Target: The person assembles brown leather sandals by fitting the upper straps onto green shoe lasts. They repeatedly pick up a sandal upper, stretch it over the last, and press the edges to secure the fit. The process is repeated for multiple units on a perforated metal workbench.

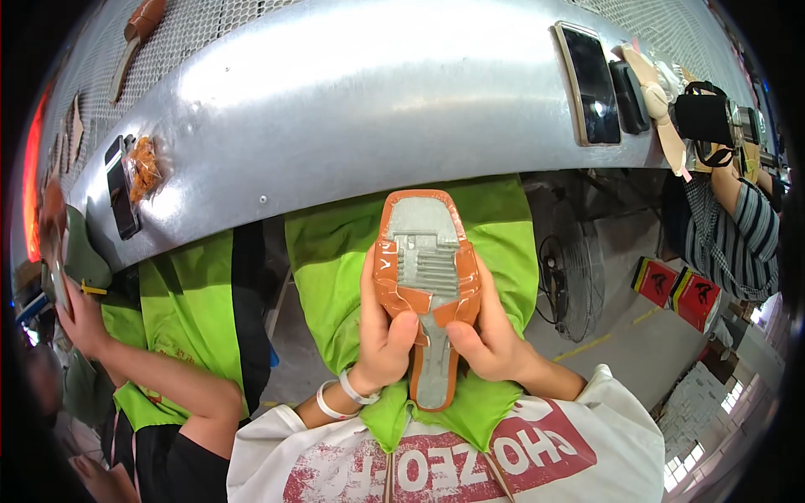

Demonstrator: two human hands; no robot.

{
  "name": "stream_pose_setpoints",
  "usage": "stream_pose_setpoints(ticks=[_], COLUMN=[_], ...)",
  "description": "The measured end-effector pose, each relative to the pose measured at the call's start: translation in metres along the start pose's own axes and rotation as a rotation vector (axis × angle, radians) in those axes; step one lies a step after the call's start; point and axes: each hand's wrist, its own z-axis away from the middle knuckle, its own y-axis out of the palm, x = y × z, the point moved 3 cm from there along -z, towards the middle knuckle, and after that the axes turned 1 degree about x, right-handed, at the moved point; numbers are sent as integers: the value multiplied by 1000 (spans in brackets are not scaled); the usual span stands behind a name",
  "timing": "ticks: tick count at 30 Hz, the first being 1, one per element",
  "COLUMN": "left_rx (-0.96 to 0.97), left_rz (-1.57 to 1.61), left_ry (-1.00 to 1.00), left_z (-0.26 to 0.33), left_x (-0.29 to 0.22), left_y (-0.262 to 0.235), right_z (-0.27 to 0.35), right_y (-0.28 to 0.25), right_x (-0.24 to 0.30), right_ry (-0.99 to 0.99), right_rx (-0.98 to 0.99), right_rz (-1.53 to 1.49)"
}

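A brown shoe part [423, 210] is held upright over my lap, its grey underside facing me. Brown leather edges are folded over the grey insole, with two flaps meeting near the middle. Ridges run across the grey centre, and the narrow end points down toward me. My left hand [386, 339] grips its left side, thumb pressed by the left flap. On the opposite side my right hand [488, 339] holds it the same way, thumb near the right flap. Most fingers of both hands are hidden behind the shoe part. Under it lies my green apron [327, 277].
A metal table [335, 109] curves ahead, with mesh [222, 21] beyond. On it lie a large phone [592, 84], a black case [629, 96], another phone [122, 189] and a bagged orange-brown item [144, 170]. A co-worker's hand [81, 323] is left; a fan [574, 277] stands right.
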Motion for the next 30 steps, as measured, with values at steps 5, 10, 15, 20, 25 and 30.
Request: stream_pose_setpoints(ticks=[5, 10, 15, 20, 25, 30], left_rx=[24, 102, 82, 129, 197, 235], left_rz=[-39, -2, 11, 60, 31, 29], left_ry=[7, -1, 1, -16, -3, 12], left_z=[5, 5, 6, 10, 9, 11], left_x=[-4, 5, 9, 11, 6, 2], left_y=[1, -7, -8, -12, -8, -6], right_z=[5, 8, 8, 9, 9, 8], right_y=[-6, -13, -15, -15, -14, -17], right_x=[-2, -2, 2, 5, 6, 7], right_ry=[-1, 20, 62, 71, -2, 134], right_rx=[35, 113, 159, 163, 83, -90], right_rz=[15, 63, 72, 86, 19, -351])
